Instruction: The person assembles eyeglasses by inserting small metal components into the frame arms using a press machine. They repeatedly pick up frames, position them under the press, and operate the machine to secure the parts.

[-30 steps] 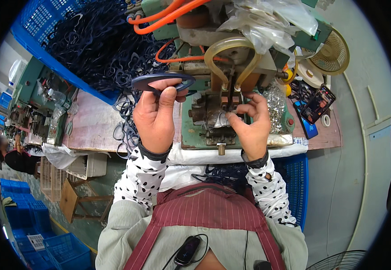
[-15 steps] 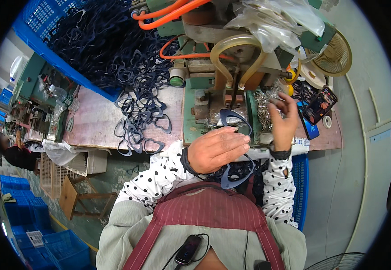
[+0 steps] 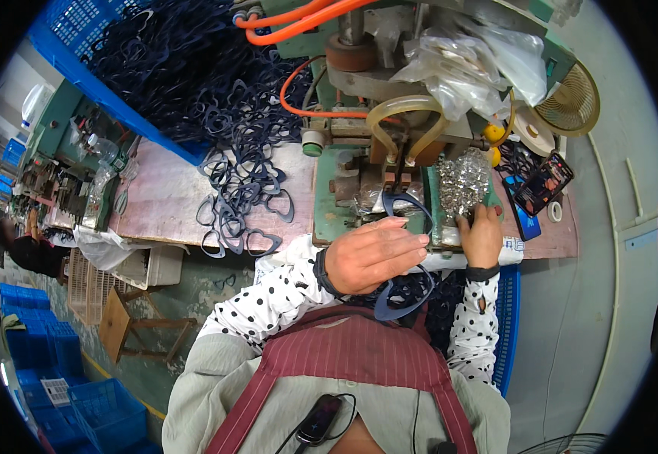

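My left hand [image 3: 374, 256] is closed on a dark blue band piece with an open loop at each end. One loop [image 3: 394, 312] hangs below the hand toward my apron; the other end reaches up to the working point of a green press [image 3: 327, 170]. The fingers lie together over the middle of the piece and hide it. My right hand [image 3: 482, 236] rests at the near edge of a heap of small shiny metal pieces [image 3: 465, 181], to the right of the press. Its fingers are bent down; whether they pinch a metal piece, I cannot make out.
A pile of dark blue loops [image 3: 242, 197] spills from a blue crate [image 3: 102, 91] at the left. Orange hoses [image 3: 310, 19] and clear plastic bags [image 3: 488, 64] hang over the press. Two phones [image 3: 544, 184], a tape roll [image 3: 554, 212] and a fan [image 3: 571, 98] are at the right.
My right hand has come down from above the metal pieces to their near edge, baring the heap. The left hand keeps its hold on the band, almost still. The view has shifted slightly.
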{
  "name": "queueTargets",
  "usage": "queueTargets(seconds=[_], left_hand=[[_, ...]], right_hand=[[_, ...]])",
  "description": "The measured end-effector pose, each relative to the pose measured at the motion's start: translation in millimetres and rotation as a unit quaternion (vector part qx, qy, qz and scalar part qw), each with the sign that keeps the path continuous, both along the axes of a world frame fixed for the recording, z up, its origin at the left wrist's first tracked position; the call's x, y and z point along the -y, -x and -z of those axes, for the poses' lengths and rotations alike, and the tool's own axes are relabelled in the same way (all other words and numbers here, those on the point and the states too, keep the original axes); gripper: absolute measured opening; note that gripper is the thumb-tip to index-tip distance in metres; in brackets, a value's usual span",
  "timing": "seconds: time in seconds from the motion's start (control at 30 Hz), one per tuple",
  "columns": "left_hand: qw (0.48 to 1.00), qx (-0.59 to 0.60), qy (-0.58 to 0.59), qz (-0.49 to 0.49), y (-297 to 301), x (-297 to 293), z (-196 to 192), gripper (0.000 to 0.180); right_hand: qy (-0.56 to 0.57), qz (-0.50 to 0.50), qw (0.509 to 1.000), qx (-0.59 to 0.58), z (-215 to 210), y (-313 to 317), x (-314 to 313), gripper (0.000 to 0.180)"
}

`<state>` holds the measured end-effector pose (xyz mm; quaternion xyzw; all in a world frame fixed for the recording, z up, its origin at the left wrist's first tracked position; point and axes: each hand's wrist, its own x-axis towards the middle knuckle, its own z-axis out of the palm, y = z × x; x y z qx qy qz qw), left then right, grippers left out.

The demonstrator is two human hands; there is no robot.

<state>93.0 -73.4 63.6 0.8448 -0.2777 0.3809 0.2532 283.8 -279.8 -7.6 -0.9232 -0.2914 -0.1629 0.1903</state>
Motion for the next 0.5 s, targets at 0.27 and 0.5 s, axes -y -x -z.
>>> queueTargets(seconds=[0.27,0.5], left_hand=[[0.992,0.029,0.003,-0.120,28.9,-0.5,6.3,0.033],[0.815,-0.011,0.085,-0.574,117.7,-95.9,86.6,0.029]], right_hand=[[-0.294,-0.043,0.937,-0.185,34.7,-45.2,-1.3,0.019],[-0.305,-0.025,0.943,-0.129,41.0,-38.6,-1.7,0.016]])
